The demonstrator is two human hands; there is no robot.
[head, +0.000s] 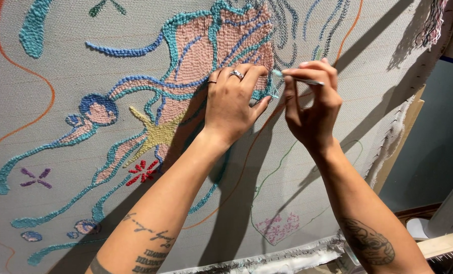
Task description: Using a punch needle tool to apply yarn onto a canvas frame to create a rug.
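A large grey cloth [307, 177] stretched on a frame fills the view, bearing tufted yarn shapes in teal, blue, pink and yellow. My left hand [231, 99], with rings on two fingers, lies flat against the pink and teal tufted patch [211, 45], fingers spread on the cloth. My right hand [312, 104] is just to its right and pinches a thin silver needle-like tool [305, 80]. The tool's pale teal tip [277, 74] points left at the edge of the tufted patch, where a teal yarn strand hangs down.
A yellow star shape [158, 134], red flower [141, 172], purple marks [36, 177] and a pink patch [280, 226] dot the cloth. Orange drawn lines cross it. The wooden frame edge [404, 137] runs down the right, with a dark wall beyond.
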